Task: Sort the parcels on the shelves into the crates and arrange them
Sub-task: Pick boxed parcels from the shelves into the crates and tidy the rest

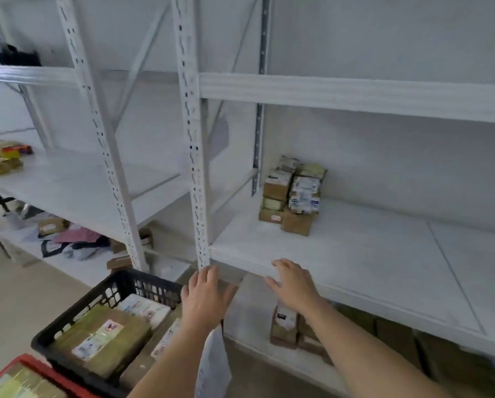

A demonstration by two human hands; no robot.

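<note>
A stack of small brown and white parcels (293, 195) stands at the back left of the white middle shelf (369, 254). My left hand (204, 297) and my right hand (293, 282) are both stretched forward with fingers spread, empty, near the front edge of that shelf. The right hand's fingertips are at the shelf's front lip. A black crate (68, 320) below my left arm holds flat brown and white parcels. A red crate (25, 366) with more parcels shows at the bottom left corner. Under the middle shelf, a few small parcels (286, 326) stand on the lower shelf.
White perforated uprights (196, 156) divide the shelving bays. The left bay has yellow and brown packages (2, 159) on its middle shelf and soft bags and parcels (74, 239) on its lower one. A white paper (214, 366) hangs under my left forearm. Beige floor lies at the left.
</note>
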